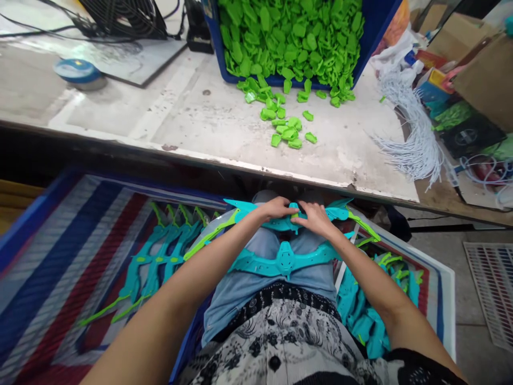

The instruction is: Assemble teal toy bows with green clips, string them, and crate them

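My left hand (276,207) and my right hand (315,216) meet over my knees, both closed on the middle of a teal plastic toy bow (336,213) with lime-green tips. A second teal bow piece (285,261) lies across my lap just below them. Loose green plastic parts (286,131) lie on the worktable (188,120) above my hands.
A blue crate (377,27) full of green parts is tipped open at the table's back. White cords (417,144) lie at the right. Finished teal bows (160,256) rest on a striped sack at my left, more teal pieces (360,310) at my right. A tape roll (78,72) sits far left.
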Motion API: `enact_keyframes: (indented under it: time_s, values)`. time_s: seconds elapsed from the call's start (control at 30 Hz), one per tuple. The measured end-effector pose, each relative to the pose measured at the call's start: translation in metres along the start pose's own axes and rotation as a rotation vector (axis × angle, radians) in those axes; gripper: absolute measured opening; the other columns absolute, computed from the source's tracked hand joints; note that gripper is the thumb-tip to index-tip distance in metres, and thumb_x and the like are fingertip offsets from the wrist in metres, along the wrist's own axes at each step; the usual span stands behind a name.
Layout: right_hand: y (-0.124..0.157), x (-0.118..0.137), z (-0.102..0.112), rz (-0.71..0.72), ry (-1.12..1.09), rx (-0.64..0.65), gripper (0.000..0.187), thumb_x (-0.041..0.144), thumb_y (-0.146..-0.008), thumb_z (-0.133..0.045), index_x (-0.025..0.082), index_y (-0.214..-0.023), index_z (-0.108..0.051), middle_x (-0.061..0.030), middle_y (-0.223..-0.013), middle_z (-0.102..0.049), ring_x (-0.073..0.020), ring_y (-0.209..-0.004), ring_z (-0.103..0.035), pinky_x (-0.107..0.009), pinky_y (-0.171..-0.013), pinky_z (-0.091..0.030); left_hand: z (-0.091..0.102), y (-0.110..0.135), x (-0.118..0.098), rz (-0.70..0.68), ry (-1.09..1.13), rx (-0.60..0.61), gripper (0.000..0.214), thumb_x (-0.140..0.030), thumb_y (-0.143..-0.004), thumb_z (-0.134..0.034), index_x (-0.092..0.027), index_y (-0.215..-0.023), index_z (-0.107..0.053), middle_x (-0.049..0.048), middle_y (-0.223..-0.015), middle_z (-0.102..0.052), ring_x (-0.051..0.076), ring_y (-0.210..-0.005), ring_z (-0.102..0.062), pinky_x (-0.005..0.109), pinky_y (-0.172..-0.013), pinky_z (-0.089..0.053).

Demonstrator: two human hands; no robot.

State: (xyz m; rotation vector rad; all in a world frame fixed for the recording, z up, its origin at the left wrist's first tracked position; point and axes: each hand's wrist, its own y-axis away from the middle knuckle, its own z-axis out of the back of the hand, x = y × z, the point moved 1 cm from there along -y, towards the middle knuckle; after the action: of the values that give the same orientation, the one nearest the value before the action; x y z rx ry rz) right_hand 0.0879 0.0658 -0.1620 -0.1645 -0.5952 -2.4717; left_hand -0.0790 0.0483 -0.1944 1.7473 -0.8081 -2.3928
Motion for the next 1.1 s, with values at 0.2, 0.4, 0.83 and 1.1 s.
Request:
enact_keyframes:
  time_s: [0.2,0.4,0.83,1.1]
  values:
    - [-0.013,-0.005,-0.002,-0.065,-0.121,0.134,0.054,0.053,-0.082,-0.064,0.021,-0.125,-0.059,-0.0085,-0.108,-0.071,-0.0274,-0.106,-0.063,-0.032,-0.083,-0.037,-0.003,-0.004,0.003,-0.108,-0.257,-0.086,0.040,-0.055,-0.075,-0.059,-0.016,-0.070,-0.055,-0.0003,-0.062,-0.052,0.013,-0.060,-0.047,0.024,-0.053,-0.032]
    - [-0.031,-0.010,0.007,-0.043,-0.214,0.204,0.040,0.048,-0.068,-0.077,0.020,-0.096,-0.069,-0.0010,-0.087,-0.071,-0.0184,-0.079,-0.064,-0.023,-0.058,-0.030,-0.001,-0.008,0.009,-0.111,-0.286,-0.111,0.032,-0.045,-0.076,-0.056,-0.014,-0.077,-0.061,0.0030,-0.068,-0.060,0.017,-0.066,-0.054,0.025,-0.055,-0.035]
    - [-0.011,0.012,0.038,0.035,0.050,0.026,0.031,0.045,-0.091,-0.054,0.022,-0.101,-0.073,-0.0080,-0.090,-0.074,-0.0225,-0.085,-0.067,-0.026,-0.066,-0.038,-0.002,-0.010,0.019,-0.054,-0.105,-0.196,0.039,-0.052,-0.072,-0.062,-0.013,-0.079,-0.065,0.0026,-0.068,-0.062,0.019,-0.068,-0.058,0.025,-0.055,-0.038]
    - [-0.114,-0.014,0.124,-0.011,0.027,-0.697,0.034,0.036,-0.094,-0.047,0.014,-0.115,-0.063,-0.0154,-0.111,-0.062,-0.0267,-0.103,-0.056,-0.038,-0.085,-0.046,-0.016,0.018,-0.005,-0.162,-0.621,-0.345,0.049,-0.043,-0.087,-0.055,-0.012,-0.125,-0.056,0.0172,-0.119,-0.064,0.031,-0.111,-0.058,0.038,-0.090,-0.047]
